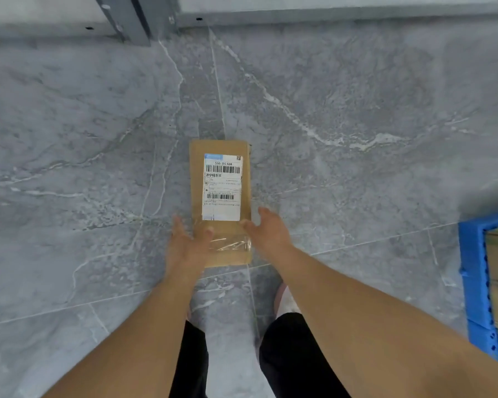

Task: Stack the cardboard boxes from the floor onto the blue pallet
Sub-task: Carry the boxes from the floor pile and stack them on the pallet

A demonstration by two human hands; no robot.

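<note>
Cardboard box point(220, 202): flat on the grey marble-pattern floor tiles point(69, 139) at centre frame, long axis running away from the camera, a white shipping label point(222, 187) with barcodes on the top face, clear packing tape point(230, 244) across the near end. Slim, shallow form; likely light and fairly stiff, though a thin carton may flex if pinched hard at mid-span. Tape patch glossy, probably slick under the fingers; bare cardboard on the long side edges judged the better gripping surface. Recommended hold: one palm on each long edge near the near end, fingertips under the bottom face. Left hand point(186, 242): open, fingers spread, at the near left edge of the box, thumb over the taped area; actual contact cannot be confirmed. Right hand point(266, 229): open, fingers loosely extended, just beside the near right edge; nothing gripped in either hand. Blue pallet point(472, 282): at the right edge of the frame, lower half, with cardboard already on it, well apart from the box. Grey metal shelf frame point(127, 21): upper left of the frame, far from the work. Legs in black trousers point(285, 354) and a shoe point(283, 301): directly below the box in the frame. Floor between box and pallet shows no obstruction.
</note>
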